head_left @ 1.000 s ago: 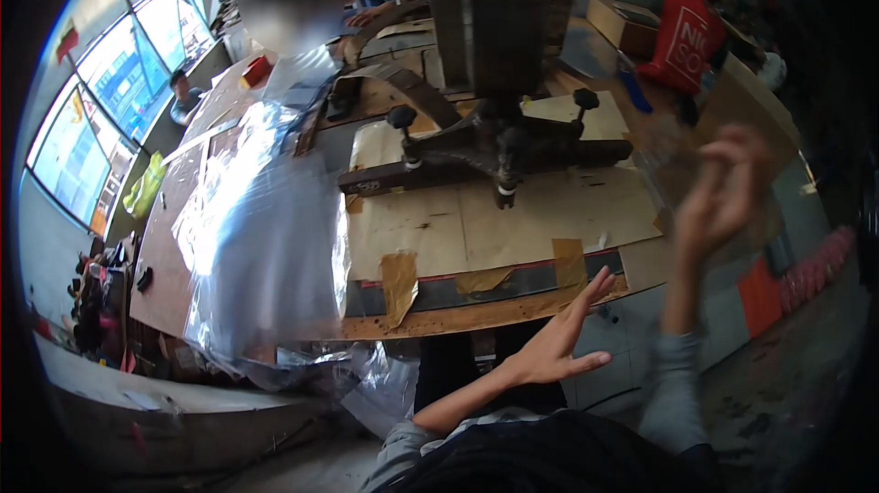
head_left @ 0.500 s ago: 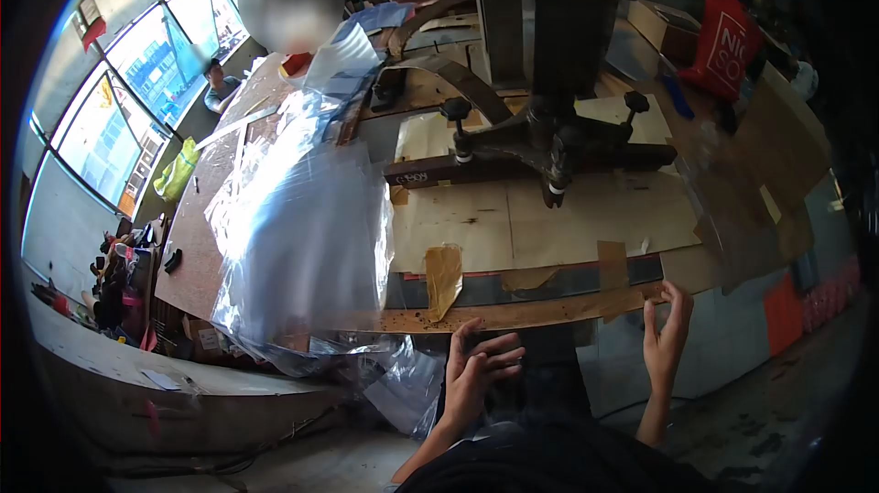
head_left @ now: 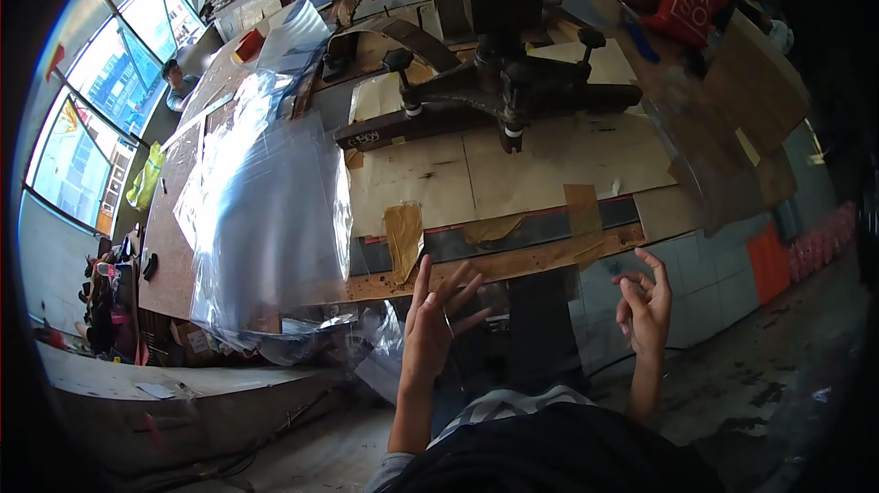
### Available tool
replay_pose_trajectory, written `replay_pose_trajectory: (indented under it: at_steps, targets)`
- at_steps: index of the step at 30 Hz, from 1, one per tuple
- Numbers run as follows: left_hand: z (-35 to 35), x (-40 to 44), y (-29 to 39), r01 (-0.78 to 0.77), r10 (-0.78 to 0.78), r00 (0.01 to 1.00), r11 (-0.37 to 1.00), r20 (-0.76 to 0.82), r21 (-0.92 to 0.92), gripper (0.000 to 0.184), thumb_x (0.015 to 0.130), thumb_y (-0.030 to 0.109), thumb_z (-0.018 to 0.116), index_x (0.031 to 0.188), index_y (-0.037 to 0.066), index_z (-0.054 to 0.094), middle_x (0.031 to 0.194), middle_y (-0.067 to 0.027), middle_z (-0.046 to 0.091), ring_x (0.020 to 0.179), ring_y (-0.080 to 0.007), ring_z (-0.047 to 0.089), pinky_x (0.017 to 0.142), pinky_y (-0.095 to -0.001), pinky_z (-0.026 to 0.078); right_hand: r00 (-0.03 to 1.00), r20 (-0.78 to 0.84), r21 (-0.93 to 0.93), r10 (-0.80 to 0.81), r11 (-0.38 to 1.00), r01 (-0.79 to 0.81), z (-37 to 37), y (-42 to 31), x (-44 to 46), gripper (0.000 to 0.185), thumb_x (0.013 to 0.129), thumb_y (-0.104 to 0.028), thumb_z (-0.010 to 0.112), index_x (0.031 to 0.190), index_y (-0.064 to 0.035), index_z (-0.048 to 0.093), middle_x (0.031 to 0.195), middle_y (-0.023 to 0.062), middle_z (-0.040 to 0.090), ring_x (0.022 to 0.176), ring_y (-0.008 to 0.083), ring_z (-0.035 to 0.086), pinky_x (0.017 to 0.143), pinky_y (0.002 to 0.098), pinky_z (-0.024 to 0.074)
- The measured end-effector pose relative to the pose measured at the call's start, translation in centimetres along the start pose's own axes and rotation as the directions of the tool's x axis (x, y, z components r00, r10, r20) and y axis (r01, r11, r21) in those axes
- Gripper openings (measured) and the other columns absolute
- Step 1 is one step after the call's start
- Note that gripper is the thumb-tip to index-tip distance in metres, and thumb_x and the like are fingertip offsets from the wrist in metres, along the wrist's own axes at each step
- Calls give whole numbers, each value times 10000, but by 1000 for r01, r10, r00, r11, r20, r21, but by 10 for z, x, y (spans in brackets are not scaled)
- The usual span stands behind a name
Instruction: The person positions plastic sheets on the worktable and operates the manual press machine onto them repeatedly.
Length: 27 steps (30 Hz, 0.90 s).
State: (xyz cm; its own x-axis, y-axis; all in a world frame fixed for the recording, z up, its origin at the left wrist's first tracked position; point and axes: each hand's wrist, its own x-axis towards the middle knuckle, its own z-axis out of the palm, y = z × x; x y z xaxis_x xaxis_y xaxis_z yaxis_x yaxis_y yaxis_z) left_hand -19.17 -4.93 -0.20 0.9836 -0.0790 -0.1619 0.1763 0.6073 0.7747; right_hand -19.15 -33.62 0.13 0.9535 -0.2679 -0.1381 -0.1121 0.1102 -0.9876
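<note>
- Currently, in the head view, the wearer's bare left hand (head_left: 428, 337) is raised just in front of the table, its fingers spread and apparently released; a faint bright line crosses near the palm, and what it is cannot be told.
- The bare right hand (head_left: 648, 314) is raised well apart from it, index finger lifted and the others loosely curled; whether they pinch anything thin and clear cannot be told.
- Nearest to both is the brown wooden front edge (head_left: 513, 262) of the table, with a flat dark strip (head_left: 540, 226) behind it. One wrinkled brown tape piece (head_left: 403, 241) lies near the left fingertips.
- Beyond are cream flat boards (head_left: 549, 168), beneath a black metal press head (head_left: 502, 95) with a long dark bar.
- Glossy clear plastic sheets (head_left: 275, 209) lie to the left on the table.
- The step in hand looks like hand positioning at the edge, with no firm hold evident. Any grasp from here would call for bringing the fingers together; the sheets would call for a leftward reach.
</note>
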Motion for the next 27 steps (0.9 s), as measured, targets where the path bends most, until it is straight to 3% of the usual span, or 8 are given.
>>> replay_pose_trajectory:
  at_steps: [2, 3, 6, 7, 10, 14, 27]
  targets:
    - [-3, -7, 1, -4, 4, 1000, 997, 2, 77, 733, 960, 337, 474, 1521, 160, 37, 1442, -275, 350, 1313, -407, 400, 907, -555, 492, 999, -25, -14, -20, 1000, 19, 5, 0, 8, 400, 903, -54, 585, 1277, 9, 457, 896, 116, 640, 428, 48, 492, 316, 183, 316]
    - [-6, -11, 1, -30, 29, 999, 997, 19, 66, 743, 966, 283, 488, 1520, 160, 8, 1438, -263, 362, 1285, -403, 436, 839, -539, 537, 999, -25, -21, -27, 999, 26, 4, 5, 13, 378, 905, -59, 584, 1259, 21, 476, 891, 114, 640, 429, 47, 491, 318, 184, 317]
    - [-5, -23, 9, -43, 46, 999, 966, -4, 254, 742, 967, 192, 493, 1518, 152, -3, 1434, -251, 373, 1231, -385, 499, 753, -470, 585, 997, -45, -25, -59, 998, 58, 11, 4, 23, 309, 912, -50, 563, 1207, 36, 530, 889, 115, 638, 432, 58, 506, 325, 191, 329]
    - [-5, -25, 10, -67, 79, 996, 956, -31, 287, 715, 965, 102, 485, 1517, 133, 32, 1392, -235, 440, 1144, -348, 579, 706, -406, 602, 996, -58, -24, -69, 997, 68, 14, 4, 22, 288, 915, -43, 554, 1191, 38, 547, 891, 116, 636, 433, 64, 513, 328, 193, 334]
    - [-16, -20, 16, -72, 103, 994, 863, -34, 500, 675, 960, 42, 473, 1512, 110, 89, 1334, -220, 509, 1086, -316, 619, 711, -366, 605, 994, -104, -48, -47, 998, 42, 20, 3, 25, 300, 917, -53, 557, 1201, 44, 552, 882, 120, 641, 431, 69, 517, 331, 197, 339]
    - [-22, -3, 18, -117, 158, 986, 873, -48, 473, 623, 957, 38, 485, 1496, 85, 177, 1298, -199, 548, 1044, -292, 642, 691, -319, 609, 994, -86, -70, -67, 996, 61, 25, 3, 34, 315, 916, -62, 566, 1210, 52, 551, 873, 123, 647, 426, 75, 520, 332, 201, 338]
    - [-29, 13, 24, -130, 179, 983, 843, -43, 522, 562, 956, 3, 468, 1472, 58, 251, 1281, -206, 553, 1046, -279, 640, 701, -294, 610, 996, -46, -118, -77, 990, 71, 31, 0, 49, 322, 925, -80, 569, 1217, 55, 547, 873, 105, 651, 428, 70, 511, 323, 198, 317]
